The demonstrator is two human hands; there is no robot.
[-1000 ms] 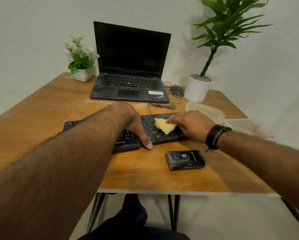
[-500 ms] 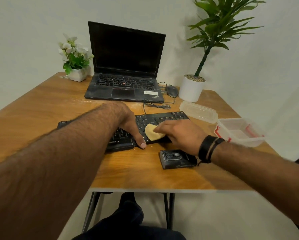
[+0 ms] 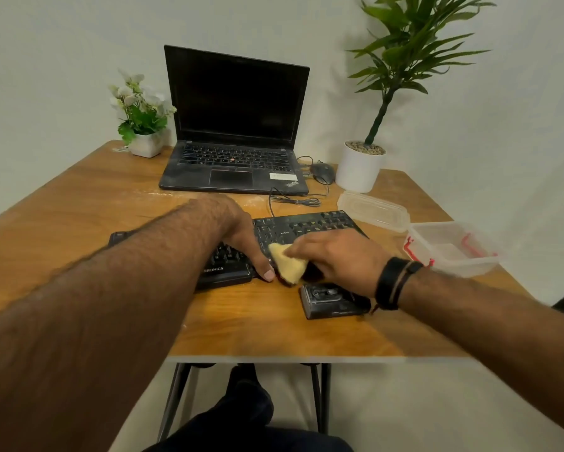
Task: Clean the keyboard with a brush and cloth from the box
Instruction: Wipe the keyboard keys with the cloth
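- Left hand (image 3: 241,233) lies palm down, thumb stretched toward the near edge, forearm reaching in from the lower left.
- Right hand (image 3: 336,256) (black bands at its wrist) has fingers curled, pinching something yellow.

1 keyboard (image 3: 310,225), 1 cloth (image 3: 289,262), 1 laptop (image 3: 235,125), 1 mouse (image 3: 323,171), 2 potted plants (image 3: 143,125) (image 3: 360,168), 1 clear box (image 3: 453,247), 1 lid (image 3: 373,210), 2 hands (image 3: 241,233) (image 3: 342,259).

"BRONICS" is read on the keyboard (image 3: 228,272) front edge, first letters hidden by the left hand (image 3: 241,236). "ThinkPad" logo is seen on the laptop (image 3: 235,171) palm rest, behind the keyboard.
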